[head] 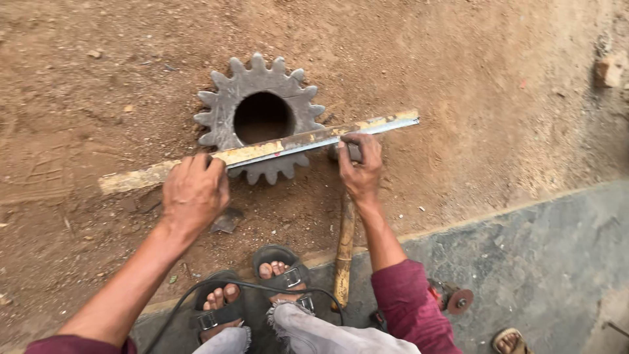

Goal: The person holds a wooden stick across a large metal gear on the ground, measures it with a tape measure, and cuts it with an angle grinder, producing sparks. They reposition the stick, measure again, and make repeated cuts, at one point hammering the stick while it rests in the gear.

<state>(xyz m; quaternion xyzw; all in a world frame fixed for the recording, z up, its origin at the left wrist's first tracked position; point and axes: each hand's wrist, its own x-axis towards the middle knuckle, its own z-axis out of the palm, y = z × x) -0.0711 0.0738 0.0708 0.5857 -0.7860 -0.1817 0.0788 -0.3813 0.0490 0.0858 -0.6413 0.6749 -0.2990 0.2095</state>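
Note:
A long metal angle bar (288, 145), worn with yellow paint, lies across a big grey gear (259, 115) with a round hole, flat on the dirt. My left hand (194, 192) grips the bar left of the gear. My right hand (359, 164) holds the bar at the gear's right side, fingers curled over its edge. A hammer with a wooden handle (344, 252) lies on the ground just under my right hand, its head hidden by the hand.
My sandalled feet (262, 292) stand at the edge of a grey concrete slab (537, 255). An angle grinder (452, 296) lies by my right sleeve, its black cord (196, 295) looping over my feet. A brick piece (608, 71) sits far right. Another person's toes (508, 341) show at the bottom edge.

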